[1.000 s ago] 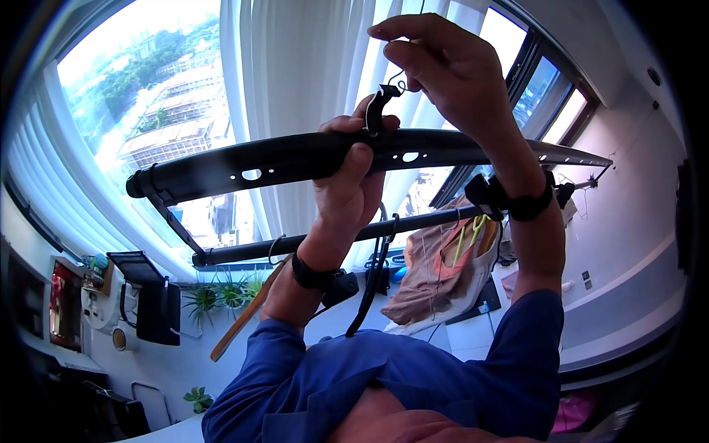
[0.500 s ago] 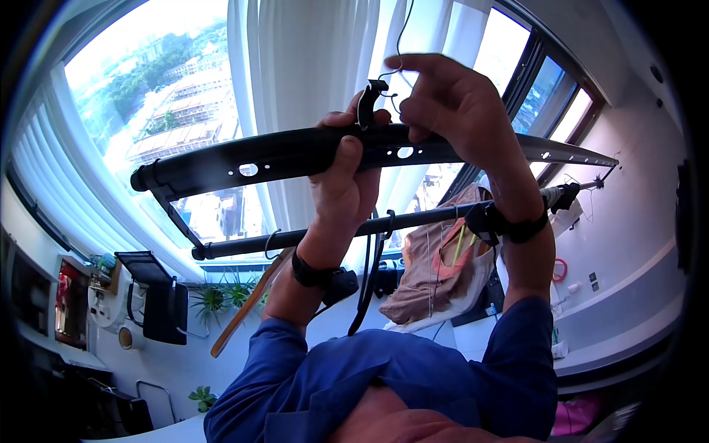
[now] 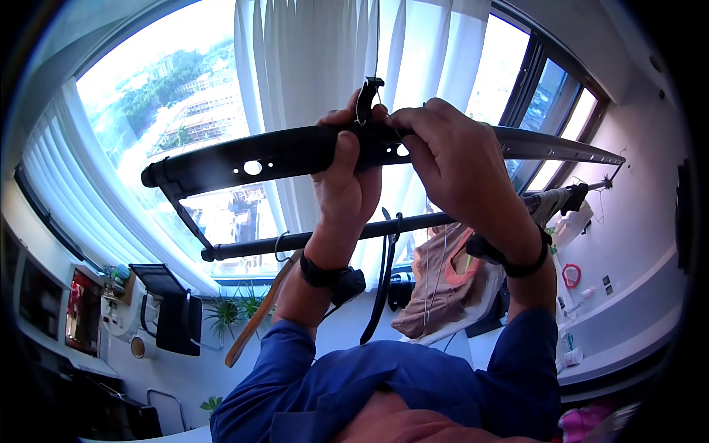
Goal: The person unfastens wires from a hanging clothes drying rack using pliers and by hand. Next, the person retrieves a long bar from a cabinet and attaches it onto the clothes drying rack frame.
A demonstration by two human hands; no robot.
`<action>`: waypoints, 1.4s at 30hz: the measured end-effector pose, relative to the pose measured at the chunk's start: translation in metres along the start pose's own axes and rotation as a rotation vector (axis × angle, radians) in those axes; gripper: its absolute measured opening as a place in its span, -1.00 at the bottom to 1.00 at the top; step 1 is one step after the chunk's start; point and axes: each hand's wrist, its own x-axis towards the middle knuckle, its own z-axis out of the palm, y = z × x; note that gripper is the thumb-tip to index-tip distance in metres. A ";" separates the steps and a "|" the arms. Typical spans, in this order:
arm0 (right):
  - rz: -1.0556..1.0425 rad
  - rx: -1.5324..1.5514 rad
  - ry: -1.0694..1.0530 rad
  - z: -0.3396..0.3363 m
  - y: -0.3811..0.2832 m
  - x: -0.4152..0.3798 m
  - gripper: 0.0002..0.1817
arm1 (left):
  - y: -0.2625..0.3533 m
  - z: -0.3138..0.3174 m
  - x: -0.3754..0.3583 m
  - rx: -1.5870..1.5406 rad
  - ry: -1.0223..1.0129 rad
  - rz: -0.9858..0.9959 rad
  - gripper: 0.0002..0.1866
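Well, I can see a person in a blue shirt (image 3: 377,384) holding up a long black bar (image 3: 295,150) in front of a white curtain (image 3: 303,66). The left hand (image 3: 346,159) is curled around the bar, thumb in front and fingers behind, gripping it. Just above that hand, a black clip (image 3: 367,97) stands up from the bar, and a thin wire (image 3: 377,44) runs up from it. The right hand (image 3: 454,151) is just beside the clip, thumb and first finger bent close together. I can't tell if they have hold of the wire. Under the long bar is a thinner black bar (image 3: 258,246), with a short black arm (image 3: 186,220) joining them at one end. A wooden hanger (image 3: 260,317) and a black strap (image 3: 385,295) hang from the thinner bar. Green plants (image 3: 225,314) sit below the big window (image 3: 185,81), near a black chair (image 3: 179,314).
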 end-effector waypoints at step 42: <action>0.204 0.342 -0.037 -0.008 0.022 0.092 -0.72 | 0.067 0.042 -0.062 0.708 0.317 -0.327 -0.63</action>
